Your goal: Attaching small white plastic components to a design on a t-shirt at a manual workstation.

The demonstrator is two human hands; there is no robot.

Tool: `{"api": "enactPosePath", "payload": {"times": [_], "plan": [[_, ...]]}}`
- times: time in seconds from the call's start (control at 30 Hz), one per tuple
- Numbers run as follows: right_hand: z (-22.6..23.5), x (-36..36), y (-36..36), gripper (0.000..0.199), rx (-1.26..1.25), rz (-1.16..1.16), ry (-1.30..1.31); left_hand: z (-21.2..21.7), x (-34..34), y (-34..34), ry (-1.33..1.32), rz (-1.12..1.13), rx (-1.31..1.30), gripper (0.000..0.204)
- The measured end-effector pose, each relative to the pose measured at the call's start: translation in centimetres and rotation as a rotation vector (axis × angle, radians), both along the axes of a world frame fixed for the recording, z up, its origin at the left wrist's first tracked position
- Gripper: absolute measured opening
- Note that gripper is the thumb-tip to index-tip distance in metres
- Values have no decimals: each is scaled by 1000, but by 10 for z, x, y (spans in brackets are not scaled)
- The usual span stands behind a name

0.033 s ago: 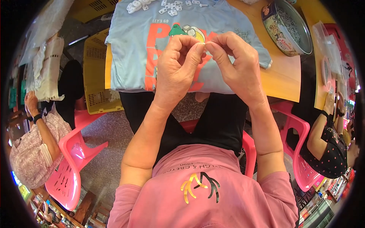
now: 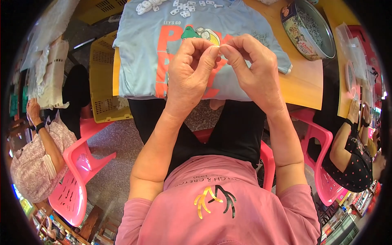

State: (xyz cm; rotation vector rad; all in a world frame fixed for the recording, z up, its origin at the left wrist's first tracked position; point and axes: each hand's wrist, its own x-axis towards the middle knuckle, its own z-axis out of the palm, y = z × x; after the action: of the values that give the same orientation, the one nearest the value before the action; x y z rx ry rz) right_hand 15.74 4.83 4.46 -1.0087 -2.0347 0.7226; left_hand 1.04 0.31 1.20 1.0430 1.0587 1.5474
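Over the table, my left hand and my right hand meet at their fingertips. Each thumb is pressed to its forefinger. A tiny whitish bit shows where they touch, too small and too covered to name. Beneath them a light blue T-shirt with a red print lies spread on the tabletop. Small white plastic pieces with holes sit loose on its far part, beside a heap of similar white pieces. To the right of my fingers, small grey metal pieces are scattered on the cloth.
A round tin of small grey metal pieces stands at the table's right side. Left of the table is a yellow plastic crate. People sit on both sides, near pink chairs.
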Motion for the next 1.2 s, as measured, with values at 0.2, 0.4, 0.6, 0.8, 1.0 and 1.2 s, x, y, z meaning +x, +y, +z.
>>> {"api": "enactPosePath", "payload": {"times": [0.2,0.4,0.6,0.8,1.0,1.2], "plan": [[-5,-13,0,11,-243,-33,188,-4,-1,2,-129,34,-7,12],[-5,-18,2,14,-349,-28,264,-8,-2,5,-169,55,2,11],[1,-14,3,23,-464,-44,340,-5,-3,4,-208,-13,30,17],[1,-8,5,25,-519,-44,321,7,1,1,-116,-9,6,19],[6,-7,1,22,-493,16,315,-4,-2,1,187,-41,76,23],[2,-9,-2,16,-327,-6,245,-6,-2,1,186,-50,113,23]]}}
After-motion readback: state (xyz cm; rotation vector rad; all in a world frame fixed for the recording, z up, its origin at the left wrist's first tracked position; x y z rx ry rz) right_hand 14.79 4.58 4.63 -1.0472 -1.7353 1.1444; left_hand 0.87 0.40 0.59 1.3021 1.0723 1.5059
